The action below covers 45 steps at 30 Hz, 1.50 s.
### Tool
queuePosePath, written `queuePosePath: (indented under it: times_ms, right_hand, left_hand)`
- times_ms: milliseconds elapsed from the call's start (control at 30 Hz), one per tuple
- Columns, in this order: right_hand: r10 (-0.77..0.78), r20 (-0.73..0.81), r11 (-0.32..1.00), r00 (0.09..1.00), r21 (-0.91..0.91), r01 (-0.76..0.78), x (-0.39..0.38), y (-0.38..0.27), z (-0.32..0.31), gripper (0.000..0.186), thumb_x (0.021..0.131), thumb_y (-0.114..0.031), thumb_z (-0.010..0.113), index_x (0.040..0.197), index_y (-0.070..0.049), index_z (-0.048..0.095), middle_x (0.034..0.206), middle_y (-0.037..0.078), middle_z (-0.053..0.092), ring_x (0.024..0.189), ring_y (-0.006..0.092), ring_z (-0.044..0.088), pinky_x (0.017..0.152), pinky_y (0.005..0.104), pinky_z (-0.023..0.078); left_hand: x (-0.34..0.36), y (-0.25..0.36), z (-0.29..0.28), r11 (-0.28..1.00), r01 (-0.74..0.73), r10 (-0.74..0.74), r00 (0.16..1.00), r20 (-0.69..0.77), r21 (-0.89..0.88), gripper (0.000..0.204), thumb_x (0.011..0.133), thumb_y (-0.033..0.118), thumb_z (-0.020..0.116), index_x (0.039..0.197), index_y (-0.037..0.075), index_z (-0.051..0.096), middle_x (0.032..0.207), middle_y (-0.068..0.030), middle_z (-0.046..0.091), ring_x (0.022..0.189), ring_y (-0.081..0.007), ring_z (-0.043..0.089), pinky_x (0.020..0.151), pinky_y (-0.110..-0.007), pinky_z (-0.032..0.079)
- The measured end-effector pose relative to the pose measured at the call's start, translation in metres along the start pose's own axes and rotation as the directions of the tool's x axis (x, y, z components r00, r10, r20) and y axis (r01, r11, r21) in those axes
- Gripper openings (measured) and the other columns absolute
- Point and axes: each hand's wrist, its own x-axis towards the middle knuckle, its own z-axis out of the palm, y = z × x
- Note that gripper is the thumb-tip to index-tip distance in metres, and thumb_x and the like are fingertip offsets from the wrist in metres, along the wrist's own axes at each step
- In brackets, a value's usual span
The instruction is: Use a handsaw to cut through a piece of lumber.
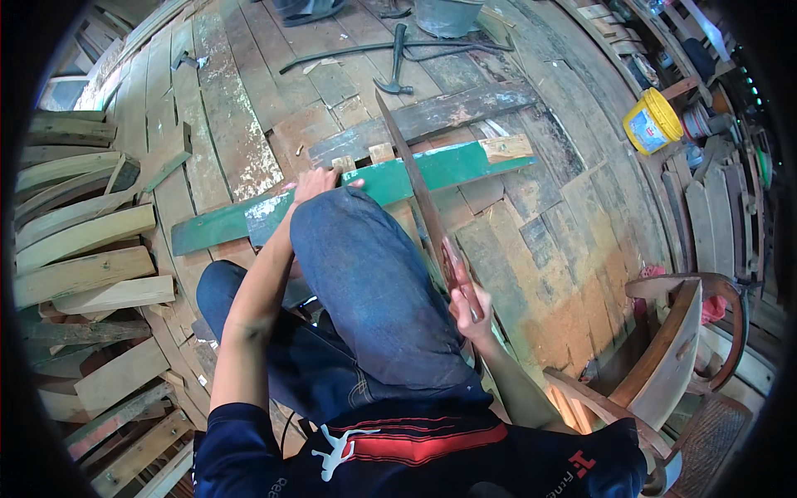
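While I watch from afar, my right hand (471, 311) wraps around reddish-brown handle (456, 264) of long brown-bladed handsaw (425, 203), handle on near side of long green-painted wooden board (386, 177), saw lying across board's right half. Left hand (317, 183) rests at board's far edge, well apart from right; whether it clamps board, I cannot tell. Just beyond board: grey weathered plank (473, 106). Farther beyond: dark claw hammer (398, 58).

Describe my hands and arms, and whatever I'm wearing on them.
Your left hand and right hand are ungloved, with no watch or band visible. The left forearm and right forearm are uncovered. The left sleeve is dark navy and short, ending above the elbow.
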Motion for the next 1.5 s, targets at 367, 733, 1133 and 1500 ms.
queuePosePath:
  times_ms: [367,733,1133,1500]
  right_hand:
    - [0.141,0.052,0.984,0.989,0.104,-0.145,0.070,0.007,-0.002,0.017,0.093,-0.015,0.060,0.080,-0.005,0.055,0.055,-0.004,0.044,0.046,0.0032,0.043,0.041,0.0227,0.030]
    - [-0.020,0.082,0.994,0.996,-0.107,0.029,0.006,0.039,-0.002,0.030,0.090,-0.009,0.055,0.119,-0.006,0.050,0.055,0.001,0.048,0.046,0.0086,0.045,0.044,0.0277,0.035]
    - [0.254,0.330,0.916,0.909,-0.383,-0.116,-0.071,-0.040,-0.072,0.056,0.094,-0.007,0.046,0.147,-0.003,0.029,0.131,0.016,0.053,0.097,0.0085,0.056,0.073,0.0254,0.045]
    - [0.115,0.279,0.965,0.953,-0.259,-0.041,0.013,0.072,-0.043,0.060,0.096,-0.011,0.046,0.151,-0.010,0.021,0.079,0.001,0.063,0.056,0.0083,0.053,0.049,0.0252,0.041]
  left_hand:
    - [-0.014,0.026,0.001,0.995,0.071,-0.081,0.983,-0.167,-0.068,0.076,0.078,0.071,0.057,0.086,-0.004,0.067,0.087,-0.0245,0.065,0.091,-0.0365,0.064,0.086,-0.048,0.047]
    - [-0.034,-0.042,0.075,0.968,-0.190,0.189,0.982,-0.022,-0.163,0.060,0.095,0.053,0.044,0.116,-0.001,0.062,0.120,-0.0195,0.060,0.113,-0.0300,0.055,0.101,-0.041,0.039]
    - [-0.055,0.003,0.028,0.493,-0.207,0.347,0.937,-0.027,-0.845,0.050,0.100,0.039,0.035,0.133,0.004,0.049,0.131,-0.0157,0.054,0.118,-0.0275,0.051,0.106,-0.039,0.036]
    - [-0.038,0.004,0.044,0.287,-0.181,0.324,0.942,-0.083,-0.941,0.045,0.095,0.035,0.043,0.125,0.005,0.054,0.125,-0.0182,0.056,0.114,-0.0318,0.052,0.103,-0.041,0.037]
